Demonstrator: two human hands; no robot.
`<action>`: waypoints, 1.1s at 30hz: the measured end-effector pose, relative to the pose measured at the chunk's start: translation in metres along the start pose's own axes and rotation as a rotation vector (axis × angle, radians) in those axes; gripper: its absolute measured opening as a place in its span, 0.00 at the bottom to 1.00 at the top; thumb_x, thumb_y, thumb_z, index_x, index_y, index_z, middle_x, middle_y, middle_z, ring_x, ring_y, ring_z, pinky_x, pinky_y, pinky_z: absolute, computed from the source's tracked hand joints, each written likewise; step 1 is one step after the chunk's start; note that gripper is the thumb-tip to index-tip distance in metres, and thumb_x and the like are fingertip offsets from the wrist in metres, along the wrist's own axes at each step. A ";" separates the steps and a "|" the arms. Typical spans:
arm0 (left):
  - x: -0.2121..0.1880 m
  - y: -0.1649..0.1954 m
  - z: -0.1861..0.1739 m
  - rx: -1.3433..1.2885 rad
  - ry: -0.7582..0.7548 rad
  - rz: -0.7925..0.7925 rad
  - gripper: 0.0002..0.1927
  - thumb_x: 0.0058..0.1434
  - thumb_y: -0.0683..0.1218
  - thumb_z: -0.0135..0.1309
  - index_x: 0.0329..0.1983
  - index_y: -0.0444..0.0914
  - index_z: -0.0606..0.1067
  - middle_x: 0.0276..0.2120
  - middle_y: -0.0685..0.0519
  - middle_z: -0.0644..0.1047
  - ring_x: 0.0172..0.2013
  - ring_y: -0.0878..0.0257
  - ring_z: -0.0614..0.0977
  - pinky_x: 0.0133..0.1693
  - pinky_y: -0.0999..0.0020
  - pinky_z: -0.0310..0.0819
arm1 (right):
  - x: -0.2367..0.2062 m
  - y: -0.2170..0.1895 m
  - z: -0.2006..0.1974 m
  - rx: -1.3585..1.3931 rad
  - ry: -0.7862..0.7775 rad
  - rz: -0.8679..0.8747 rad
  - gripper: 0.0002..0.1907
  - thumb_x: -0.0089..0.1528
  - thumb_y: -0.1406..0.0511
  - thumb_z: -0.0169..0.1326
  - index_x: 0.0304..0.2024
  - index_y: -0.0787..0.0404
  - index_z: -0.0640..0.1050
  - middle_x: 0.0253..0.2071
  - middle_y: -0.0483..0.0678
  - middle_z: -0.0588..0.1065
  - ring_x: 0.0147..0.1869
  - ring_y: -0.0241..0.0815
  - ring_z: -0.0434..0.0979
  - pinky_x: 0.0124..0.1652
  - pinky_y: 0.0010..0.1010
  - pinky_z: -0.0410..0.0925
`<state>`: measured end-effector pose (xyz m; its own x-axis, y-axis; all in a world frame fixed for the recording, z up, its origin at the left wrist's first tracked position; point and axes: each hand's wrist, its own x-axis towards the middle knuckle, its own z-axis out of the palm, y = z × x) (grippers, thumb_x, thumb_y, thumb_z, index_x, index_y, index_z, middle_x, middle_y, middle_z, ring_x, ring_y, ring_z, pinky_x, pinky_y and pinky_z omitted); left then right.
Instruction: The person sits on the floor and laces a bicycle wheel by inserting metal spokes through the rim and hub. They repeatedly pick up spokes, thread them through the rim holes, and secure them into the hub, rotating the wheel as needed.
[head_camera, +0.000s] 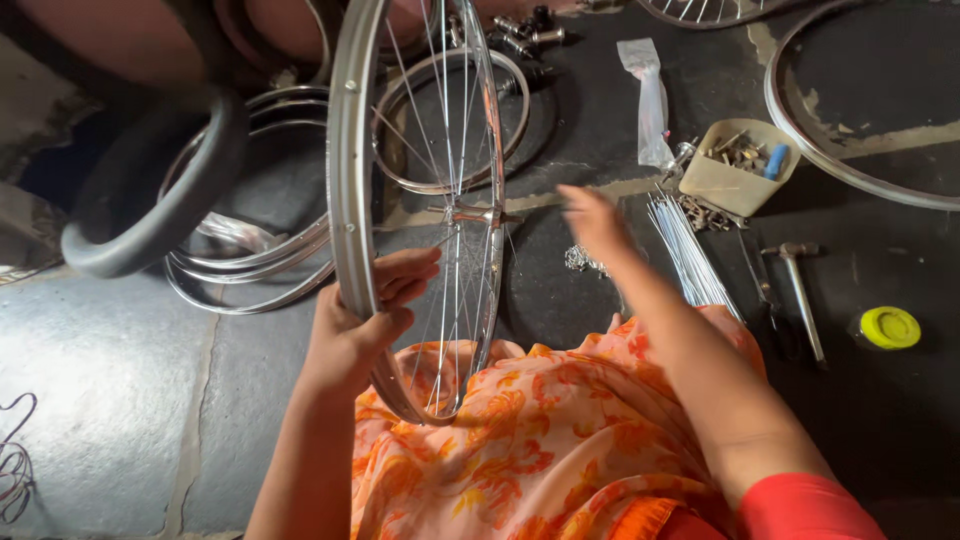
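Note:
A silver spoked bicycle wheel (349, 150) stands upright, its lower rim resting on my orange flowered lap. My left hand (365, 310) grips the rim's near side, fingers curled through the spokes. My right hand (592, 220) is stretched out past the wheel's hub (475, 214), blurred, hovering over the dark floor near a small pile of silver nipples (580, 260) and a bundle of loose spokes (688, 250). It holds nothing that I can make out.
Bare rims (250, 270) and a black tyre (150, 200) lie at the left. A beige tub of small parts (735, 180), a hammer (800, 285), a yellow lid (888, 327) and a plastic bag (650, 95) lie at the right. Another rim (850, 170) curves at far right.

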<state>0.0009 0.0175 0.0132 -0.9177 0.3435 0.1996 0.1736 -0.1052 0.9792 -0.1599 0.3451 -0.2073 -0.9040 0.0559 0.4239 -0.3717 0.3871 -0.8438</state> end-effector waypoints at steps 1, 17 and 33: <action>-0.001 0.000 -0.001 0.007 0.004 -0.006 0.30 0.50 0.35 0.52 0.60 0.27 0.73 0.61 0.42 0.77 0.62 0.54 0.78 0.66 0.57 0.70 | -0.007 0.022 -0.019 -0.094 0.015 0.183 0.20 0.66 0.73 0.49 0.61 0.60 0.77 0.51 0.53 0.81 0.51 0.45 0.81 0.52 0.33 0.72; -0.010 0.007 -0.014 -0.107 -0.042 -0.009 0.17 0.54 0.34 0.55 0.48 0.26 0.76 0.59 0.31 0.75 0.67 0.46 0.75 0.67 0.51 0.68 | -0.070 0.118 -0.006 -0.810 -0.562 0.357 0.12 0.62 0.61 0.51 0.42 0.55 0.82 0.50 0.52 0.80 0.55 0.54 0.80 0.53 0.46 0.71; 0.005 0.006 -0.025 -0.097 -0.001 0.020 0.15 0.46 0.37 0.54 0.39 0.32 0.72 0.49 0.38 0.78 0.48 0.56 0.76 0.55 0.60 0.71 | -0.067 0.081 0.012 -0.582 -0.155 0.016 0.08 0.68 0.64 0.52 0.40 0.63 0.76 0.38 0.53 0.79 0.44 0.57 0.79 0.41 0.46 0.72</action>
<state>-0.0120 -0.0049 0.0193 -0.9140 0.3417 0.2187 0.1557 -0.2021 0.9669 -0.1320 0.3617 -0.3074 -0.9450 -0.0517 0.3229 -0.2206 0.8298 -0.5127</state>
